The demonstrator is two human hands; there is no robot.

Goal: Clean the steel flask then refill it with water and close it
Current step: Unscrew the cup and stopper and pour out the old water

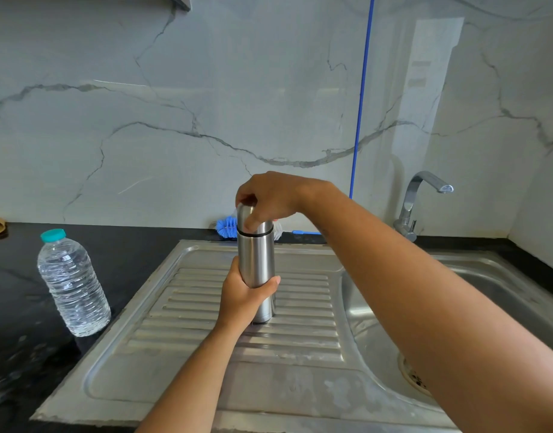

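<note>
I have the tall brushed-steel cylindrical flask point(256, 270) standing upright on the ribbed steel drainboard point(206, 323), near its centre, with the sink basin point(378, 323) off at 3 o'clock. My left hand point(242, 300) wraps the lower body, fingers curled round the front and thumb behind, pinning the base against the ribs so the flask cannot spin or tip. My right hand point(270, 198) comes over from 2 o'clock and clamps the domed steel cap point(244, 214) from above, fingertips curled down its sides just over the black seam ring. That split makes sense to me: 1 hand anchors, the other turns. I judge this as a twist on the cap; whether it is loosening or tightening I cannot tell.

The clear plastic water bottle with a teal cap point(72, 282) stands on the black counter point(19, 307) at 9 o'clock, well apart, full and handy for the refill. A blue-bristled bottle brush point(227, 227) lies behind the flask at 12 o'clock against the marble wall, within reach for scrubbing. The chrome tap point(425, 195) sits at 2 o'clock, not running.
</note>
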